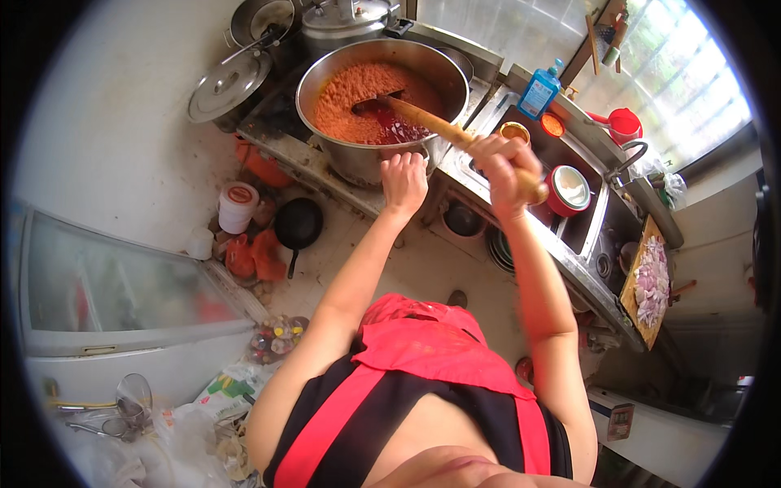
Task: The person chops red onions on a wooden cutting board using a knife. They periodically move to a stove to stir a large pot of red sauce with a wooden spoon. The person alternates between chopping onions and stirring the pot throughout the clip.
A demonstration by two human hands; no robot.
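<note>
A large metal stockpot (360,161) stands on the stove, holding a coarse orange-red mixture (354,91) with dark red oil pooled at its near side. My right hand (506,168) is closed around the end of a long wooden handle (436,122). The tool's dark far end lies partly sunk in the mixture, so its exact kind is hidden. At the near side of the pot, my left hand (404,180) is curled at a side handle, its fingers towards the rim.
Right of the pot, the sink counter bears a blue pump bottle (539,91), a red container (568,190) and a board (631,287) with cut onions (651,280). A lidded pot (229,88) stands left of the stove. A black frying pan (298,224) and a white bucket (237,210) are below.
</note>
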